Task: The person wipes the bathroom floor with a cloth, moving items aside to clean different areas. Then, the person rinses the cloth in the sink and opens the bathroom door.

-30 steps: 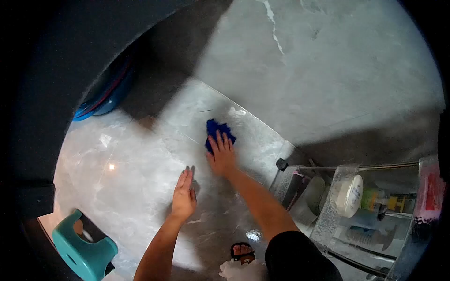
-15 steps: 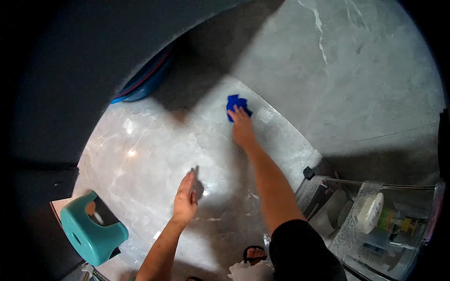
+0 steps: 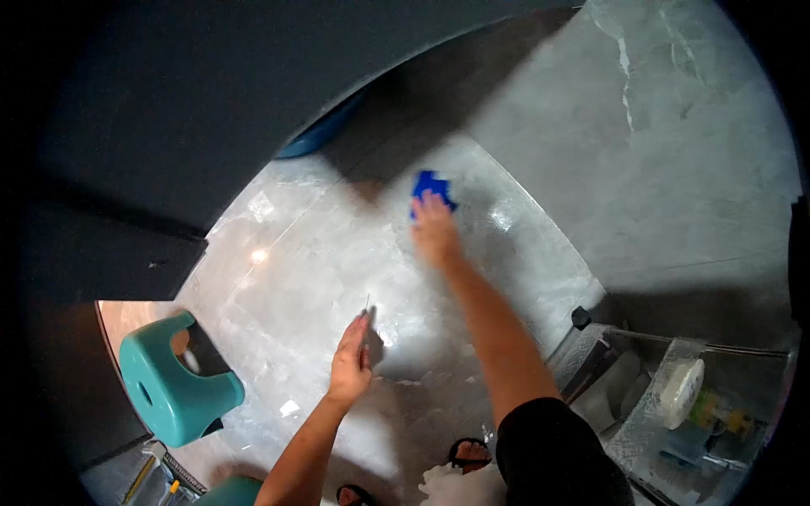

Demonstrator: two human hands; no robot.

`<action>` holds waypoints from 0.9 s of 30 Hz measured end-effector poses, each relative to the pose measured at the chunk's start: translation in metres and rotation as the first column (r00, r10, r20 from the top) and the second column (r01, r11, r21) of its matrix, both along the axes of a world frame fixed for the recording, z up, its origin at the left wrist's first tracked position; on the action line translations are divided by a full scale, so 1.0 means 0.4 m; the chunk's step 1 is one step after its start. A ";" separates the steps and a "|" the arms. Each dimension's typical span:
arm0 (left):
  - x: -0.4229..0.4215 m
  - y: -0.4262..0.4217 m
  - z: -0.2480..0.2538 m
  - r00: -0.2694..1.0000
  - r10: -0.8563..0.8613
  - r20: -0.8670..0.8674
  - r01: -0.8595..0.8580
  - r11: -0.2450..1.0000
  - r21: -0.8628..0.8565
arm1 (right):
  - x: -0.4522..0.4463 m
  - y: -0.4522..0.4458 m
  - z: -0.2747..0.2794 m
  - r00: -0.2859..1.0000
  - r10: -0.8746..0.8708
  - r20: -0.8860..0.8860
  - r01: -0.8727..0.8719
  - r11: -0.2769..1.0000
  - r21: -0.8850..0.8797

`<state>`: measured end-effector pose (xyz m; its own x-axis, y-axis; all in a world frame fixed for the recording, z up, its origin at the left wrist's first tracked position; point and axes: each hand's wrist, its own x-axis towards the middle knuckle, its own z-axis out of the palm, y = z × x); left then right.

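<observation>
A crumpled blue cloth point(image 3: 434, 183) lies against the shiny grey floor point(image 3: 312, 270). My right hand point(image 3: 434, 228) is on the cloth, fingers pressed over its near part, and is slightly blurred by motion. Lower down, my left hand point(image 3: 349, 363) hovers over or just touches the floor; I cannot tell which. Its fingers are stretched out together and hold nothing.
A teal stool point(image 3: 173, 379) stands at the left, near a dark panel point(image 3: 101, 211). Under the panel's edge shows a blue basin point(image 3: 325, 131). A grey wall point(image 3: 675, 169) rises at right, with a clear-walled container point(image 3: 700, 405) of toiletries below it. Sandalled feet point(image 3: 469, 453) are at the bottom.
The view has swung, shifting stool, wall and container rightward. Against the floor, my right hand and the cloth have moved left, away from the wall's edge. My left hand keeps its stretched shape.
</observation>
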<state>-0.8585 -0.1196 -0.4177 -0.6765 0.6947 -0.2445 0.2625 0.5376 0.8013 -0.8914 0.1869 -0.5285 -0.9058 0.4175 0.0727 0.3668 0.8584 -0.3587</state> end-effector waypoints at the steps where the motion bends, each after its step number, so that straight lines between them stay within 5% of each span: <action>1: 0.006 -0.013 -0.008 1.000 0.011 0.008 -0.011 1.000 0.018 | -0.002 -0.055 0.010 0.987 0.153 -0.048 -0.154 0.988 -0.002; 3: 0.013 -0.031 -0.018 1.000 0.007 -0.017 -0.007 1.000 0.008 | 0.052 -0.163 0.051 0.892 0.433 -0.128 -0.422 0.901 0.103; 6: -0.016 -0.031 -0.009 0.997 -0.003 -0.079 0.004 1.000 0.006 | 0.130 -0.150 0.053 0.728 0.676 -0.115 -0.684 0.727 -0.051; 8: -0.037 -0.028 0.000 0.996 0.007 -0.090 -0.009 1.000 -0.020 | 0.078 -0.052 0.161 0.870 0.397 0.292 -0.277 0.885 -0.375; 10: -0.058 -0.014 0.009 0.994 0.014 -0.107 -0.016 1.000 -0.020 | 0.087 0.044 0.033 0.992 0.018 -0.123 -0.011 0.998 0.059; 12: -0.071 -0.002 0.019 0.992 0.017 -0.122 -0.019 1.000 -0.017 | 0.003 0.089 -0.035 0.965 -0.202 -0.168 0.209 0.978 0.022; 14: -0.078 0.008 0.030 0.991 0.019 -0.135 -0.020 1.000 -0.008 | -0.127 0.046 -0.098 0.974 -0.221 -0.045 0.225 0.967 0.119; 15: -0.084 0.007 0.030 0.992 0.033 -0.120 -0.034 0.999 -0.007 | -0.194 0.017 -0.031 0.944 0.099 0.316 -0.138 0.985 0.104; 17: -0.086 0.000 0.036 0.995 0.063 -0.084 -0.063 0.998 -0.005 | -0.217 -0.140 -0.091 0.917 0.372 0.146 -0.397 0.891 0.222; 18: -0.088 -0.004 0.035 0.993 0.063 -0.096 -0.065 0.998 -0.016 | -0.198 -0.223 -0.068 0.910 0.401 0.102 -0.408 0.911 0.063; 23: -0.118 -0.029 0.026 0.986 0.037 -0.165 -0.045 0.998 -0.041 | 0.031 -0.185 0.055 0.626 0.780 0.011 -0.775 0.623 -0.105; 25: -0.125 -0.025 0.030 0.984 0.031 -0.176 -0.037 0.999 -0.029 | 0.038 -0.051 0.032 0.878 0.476 -0.037 -0.474 0.858 -0.201; 27: -0.133 -0.009 0.028 0.983 0.028 -0.184 -0.032 0.999 -0.017 | 0.023 0.061 0.001 0.969 0.075 -0.236 -0.071 0.997 0.029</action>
<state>-0.9117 -0.1231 -0.4066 -0.7315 0.6699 -0.1273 0.3880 0.5624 0.7302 -0.8821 0.2114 -0.5281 -0.8897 0.3471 0.2966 0.2095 0.8875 -0.4104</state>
